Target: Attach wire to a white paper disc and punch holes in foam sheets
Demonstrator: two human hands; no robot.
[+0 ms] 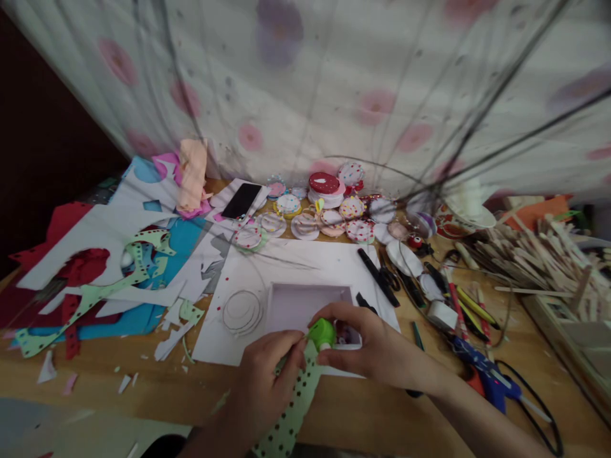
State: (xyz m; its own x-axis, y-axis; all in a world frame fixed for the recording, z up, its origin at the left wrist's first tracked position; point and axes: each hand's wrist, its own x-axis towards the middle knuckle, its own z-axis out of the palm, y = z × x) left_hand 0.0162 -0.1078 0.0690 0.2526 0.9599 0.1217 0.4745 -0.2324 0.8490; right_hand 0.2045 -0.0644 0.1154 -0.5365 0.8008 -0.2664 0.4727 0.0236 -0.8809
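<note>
My right hand (365, 340) is closed around a small bright green craft punch (323, 332), with fingers above and thumb below. In my left hand (270, 375) is a strip of light green paper (291, 413) covered with small dark punched holes. The strip's upper end meets the punch; whether it sits inside the slot I cannot tell. Just beyond my hands stands a shallow white box (305, 305), partly covered by my right hand, with small bits in its right compartment. Beneath the box lies a white sheet (210, 343), with a thin wire coil (242, 312) on it.
Paper scraps (105, 248) are heaped on the left. Small decorated paper discs (334, 221) and a phone (242, 200) lie at the back. On the right are a black marker (377, 277), a blue glue gun (487, 372) with a cord, pliers (477, 308) and wooden sticks (548, 261).
</note>
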